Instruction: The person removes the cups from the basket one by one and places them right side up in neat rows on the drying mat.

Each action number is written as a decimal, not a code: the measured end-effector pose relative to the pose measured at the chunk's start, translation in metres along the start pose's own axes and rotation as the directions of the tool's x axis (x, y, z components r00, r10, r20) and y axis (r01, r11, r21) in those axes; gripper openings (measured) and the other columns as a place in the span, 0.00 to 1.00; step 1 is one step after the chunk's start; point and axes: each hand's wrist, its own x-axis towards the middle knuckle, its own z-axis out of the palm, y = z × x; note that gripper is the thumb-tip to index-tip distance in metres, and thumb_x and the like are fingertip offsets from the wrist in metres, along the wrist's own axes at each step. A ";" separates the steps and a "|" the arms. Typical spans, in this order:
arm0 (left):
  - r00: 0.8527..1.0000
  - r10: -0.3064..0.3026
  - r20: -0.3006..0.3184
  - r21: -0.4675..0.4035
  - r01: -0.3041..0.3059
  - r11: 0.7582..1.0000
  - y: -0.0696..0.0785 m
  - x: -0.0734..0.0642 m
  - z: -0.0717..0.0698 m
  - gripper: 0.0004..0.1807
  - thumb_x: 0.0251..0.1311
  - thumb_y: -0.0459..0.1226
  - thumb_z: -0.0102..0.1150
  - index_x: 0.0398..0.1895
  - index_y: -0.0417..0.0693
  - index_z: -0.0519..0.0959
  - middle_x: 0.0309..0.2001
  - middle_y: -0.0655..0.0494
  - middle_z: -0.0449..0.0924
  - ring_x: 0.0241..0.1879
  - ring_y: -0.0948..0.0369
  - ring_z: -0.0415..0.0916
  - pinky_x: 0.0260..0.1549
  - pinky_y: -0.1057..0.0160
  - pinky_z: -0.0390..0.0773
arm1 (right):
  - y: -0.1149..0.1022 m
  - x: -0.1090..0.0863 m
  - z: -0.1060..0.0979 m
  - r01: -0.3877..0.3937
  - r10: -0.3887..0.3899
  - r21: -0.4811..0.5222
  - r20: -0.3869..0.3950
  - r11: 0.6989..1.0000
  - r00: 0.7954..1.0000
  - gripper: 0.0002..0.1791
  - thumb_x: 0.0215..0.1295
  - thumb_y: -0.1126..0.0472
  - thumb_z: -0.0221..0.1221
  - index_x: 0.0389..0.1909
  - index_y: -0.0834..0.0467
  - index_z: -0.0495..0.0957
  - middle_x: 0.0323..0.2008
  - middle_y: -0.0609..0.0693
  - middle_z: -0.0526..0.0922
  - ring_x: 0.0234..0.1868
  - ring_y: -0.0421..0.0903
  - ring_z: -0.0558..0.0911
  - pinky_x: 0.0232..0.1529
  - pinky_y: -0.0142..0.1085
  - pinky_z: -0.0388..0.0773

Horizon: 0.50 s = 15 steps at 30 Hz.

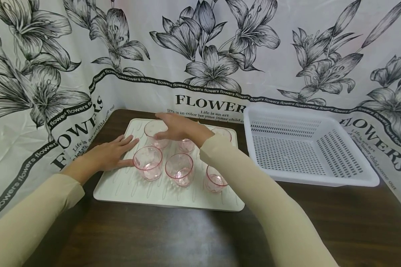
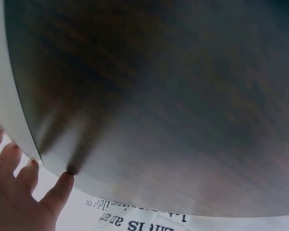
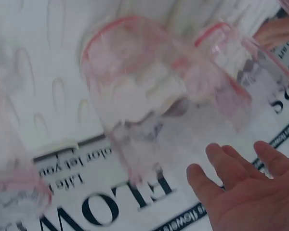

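Several clear pink-rimmed glasses stand on a white ribbed drying mat (image 1: pixel 130 195). My left hand (image 1: pixel 108 154) lies at the mat's left edge with its fingers extended, the thumb close beside the front left glass (image 1: pixel 148 163). My right hand (image 1: pixel 182 128) reaches over the back row, its spread fingers at the rim of the back left glass (image 1: pixel 152 129). In the right wrist view the fingers are apart, with glasses in front of them. The front middle glass (image 1: pixel 179 170) and front right glass (image 1: pixel 215 180) stand nearer me; my right sleeve partly covers the latter.
A white perforated plastic basket (image 1: pixel 287 157) stands right of the mat on the dark wooden table (image 1: pixel 173 237). Behind and at both sides hangs a white cloth (image 1: pixel 133 89) printed with flowers and lettering. More glasses, such as the back right glass (image 1: pixel 223 132), stand under my right arm.
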 end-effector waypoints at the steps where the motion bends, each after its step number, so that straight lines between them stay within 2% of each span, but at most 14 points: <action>1: 1.000 0.000 0.000 0.001 0.000 1.000 0.000 0.000 0.000 0.48 0.65 0.62 0.53 0.78 0.43 0.54 0.76 0.35 0.52 0.72 0.32 0.50 0.58 0.32 0.66 | 0.000 -0.002 -0.003 -0.002 0.002 0.004 -0.007 1.000 1.000 0.45 0.71 0.41 0.57 0.79 0.55 0.48 0.77 0.51 0.57 0.77 0.46 0.55 0.74 0.37 0.53; 10: 1.000 0.005 -0.008 0.014 -0.005 1.000 0.001 -0.001 -0.001 0.48 0.64 0.63 0.52 0.78 0.43 0.55 0.75 0.34 0.53 0.72 0.32 0.51 0.58 0.32 0.66 | 0.013 -0.046 -0.045 -0.002 0.001 -0.004 -0.095 1.000 0.995 0.45 0.70 0.34 0.52 0.80 0.47 0.45 0.79 0.51 0.50 0.77 0.50 0.56 0.73 0.47 0.56; 15: 1.000 0.014 -0.015 0.011 -0.014 1.000 0.000 -0.002 0.000 0.47 0.65 0.62 0.53 0.77 0.42 0.55 0.75 0.34 0.53 0.72 0.32 0.51 0.58 0.32 0.66 | 0.029 -0.070 -0.059 -0.002 -0.003 -0.030 -0.135 1.000 0.991 0.46 0.70 0.32 0.50 0.80 0.45 0.44 0.79 0.52 0.47 0.77 0.54 0.54 0.74 0.52 0.49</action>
